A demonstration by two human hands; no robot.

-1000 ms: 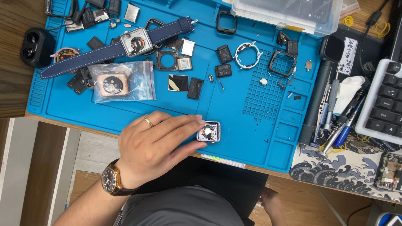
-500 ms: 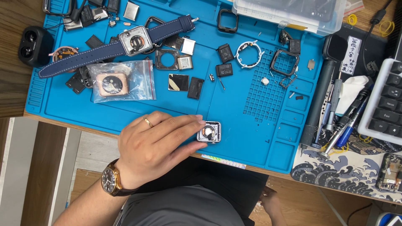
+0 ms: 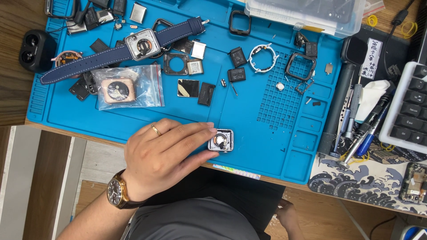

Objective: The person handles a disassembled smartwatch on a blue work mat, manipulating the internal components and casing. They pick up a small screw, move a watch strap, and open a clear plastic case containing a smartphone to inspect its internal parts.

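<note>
My left hand (image 3: 162, 158) fingers (image 3: 202, 130) pinch the open watch case (image 3: 221, 140) on the blue mat (image 3: 249, 111); best kept flat; right hand (image 3: 289, 215) loose below the desk (image 3: 13, 66).

Right hand (image 3: 288, 216) mostly below desk

left hand (image 3: 162, 155): bare, no sleeve on the forearm | gold ring (image 3: 155, 130) on one finger, plain band | wristwatch (image 3: 116, 194) behind the grip: round gold case, dark dial, brown strap | grey shirt (image 3: 191, 222) at the torso | right hand (image 3: 289, 213): bare, low at the frame edge
</note>
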